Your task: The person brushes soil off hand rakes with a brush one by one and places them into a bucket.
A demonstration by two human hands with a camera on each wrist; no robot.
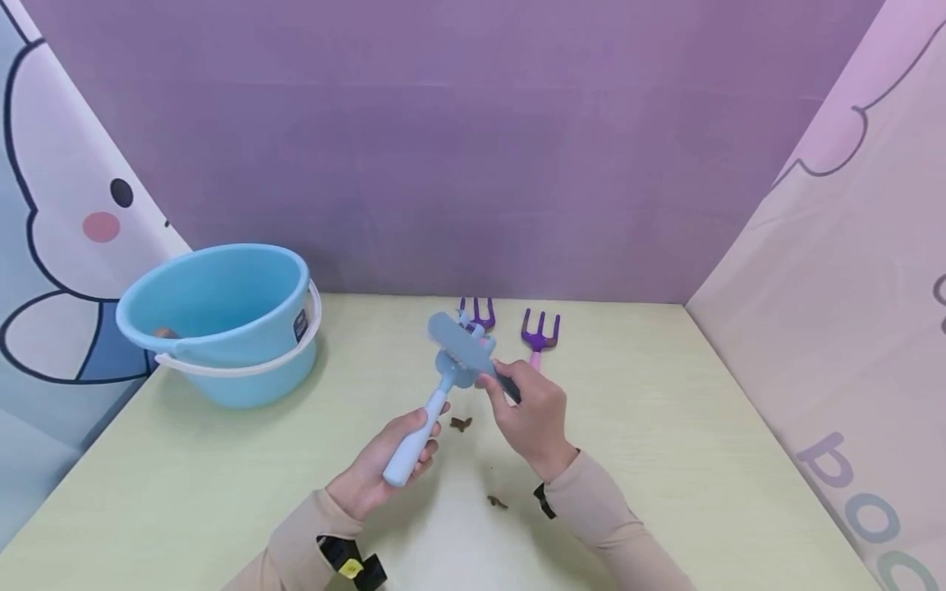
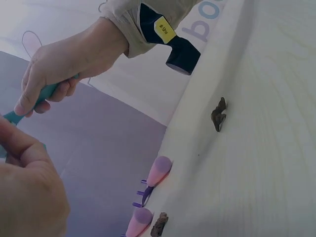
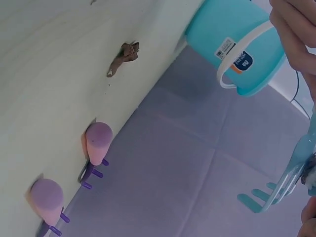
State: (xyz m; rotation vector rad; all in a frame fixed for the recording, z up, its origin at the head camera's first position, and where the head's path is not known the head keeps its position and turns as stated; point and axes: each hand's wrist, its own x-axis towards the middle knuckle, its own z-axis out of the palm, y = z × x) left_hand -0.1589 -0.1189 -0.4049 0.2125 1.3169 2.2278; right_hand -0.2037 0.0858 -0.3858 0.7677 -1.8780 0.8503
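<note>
My left hand (image 1: 377, 464) grips the pale blue handle of a small garden hand fork (image 1: 416, 443), its head pointing up and away. The fork's blue prongs (image 3: 259, 200) show in the right wrist view. My right hand (image 1: 534, 414) holds a brush (image 1: 460, 341) by its dark handle, the flat blue back facing up. The brush lies across the fork's head and hides much of it; pale bristles show at its underside. In the left wrist view the brush handle (image 2: 45, 95) appears teal between my right fingers.
Two purple forks with pink handles lie at the table's back, one fork (image 1: 540, 332) right of the other fork (image 1: 484, 316). Small brown clumps lie on the table, one clump (image 1: 461, 423) beyond another clump (image 1: 498, 501). A blue bucket (image 1: 244, 351) with a white handle stands back left.
</note>
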